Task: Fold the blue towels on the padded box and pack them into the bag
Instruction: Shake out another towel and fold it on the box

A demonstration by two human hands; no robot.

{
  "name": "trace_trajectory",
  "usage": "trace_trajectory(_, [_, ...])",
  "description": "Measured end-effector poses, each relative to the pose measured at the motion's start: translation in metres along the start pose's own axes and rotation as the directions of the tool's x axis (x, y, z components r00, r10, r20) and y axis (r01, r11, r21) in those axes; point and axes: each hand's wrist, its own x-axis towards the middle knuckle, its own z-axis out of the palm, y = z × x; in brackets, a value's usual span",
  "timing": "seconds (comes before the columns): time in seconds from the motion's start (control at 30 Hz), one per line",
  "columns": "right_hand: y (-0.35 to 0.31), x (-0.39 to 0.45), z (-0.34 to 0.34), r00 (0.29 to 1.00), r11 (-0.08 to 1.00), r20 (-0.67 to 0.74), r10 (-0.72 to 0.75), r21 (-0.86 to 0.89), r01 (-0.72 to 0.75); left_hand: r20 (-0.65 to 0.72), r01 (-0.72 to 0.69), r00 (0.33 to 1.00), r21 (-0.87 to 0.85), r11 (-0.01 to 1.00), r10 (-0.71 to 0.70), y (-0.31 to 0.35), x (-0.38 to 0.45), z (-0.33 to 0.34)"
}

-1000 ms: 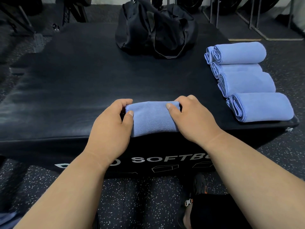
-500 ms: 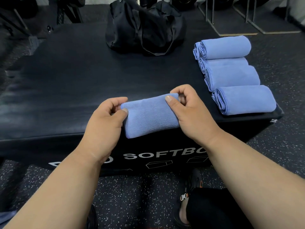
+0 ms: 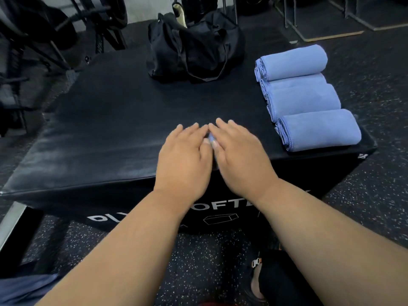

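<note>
- Both hands are being laid flat, side by side, near the near edge of the padded box (image 3: 110, 120); the left hand (image 3: 184, 160) and the right hand (image 3: 239, 155) are spread with fingers straight, and nothing is being gripped by either.
- A folded blue towel (image 3: 211, 138) is being covered almost entirely by the palms; only a small strip is being shown in the gap between the thumbs.
- Four folded towels (image 3: 309, 100) are being kept in a row along the right side of the box, each touching the next.
- The black bag (image 3: 194, 45) is being left at the far edge, well apart from the hands; whether its mouth is open cannot be told.
- The step in hand is being judged as pressing the fold flat.
- For a good result, even downward pressure is being advised, with the palms swept outward from the centre so that trapped air is expelled and the layers are not shifted.
- The towel lies close to the near edge, so a push toward that edge is being discouraged, as the bundle could be slid off.
</note>
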Motion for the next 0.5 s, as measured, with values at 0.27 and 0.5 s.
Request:
trace_trajectory(0.27, [0.015, 0.001, 0.012, 0.971, 0.992, 0.209, 0.116, 0.024, -0.124, 0.198, 0.218, 0.95, 0.129, 0.967, -0.24, -0.027, -0.014, 0.012])
trace_trajectory(0.5, [0.018, 0.0, 0.007, 0.955, 0.97, 0.2, 0.22, 0.056, -0.235, 0.194, 0.559, 0.817, -0.037, 0.828, -0.543, -0.035, -0.011, -0.015])
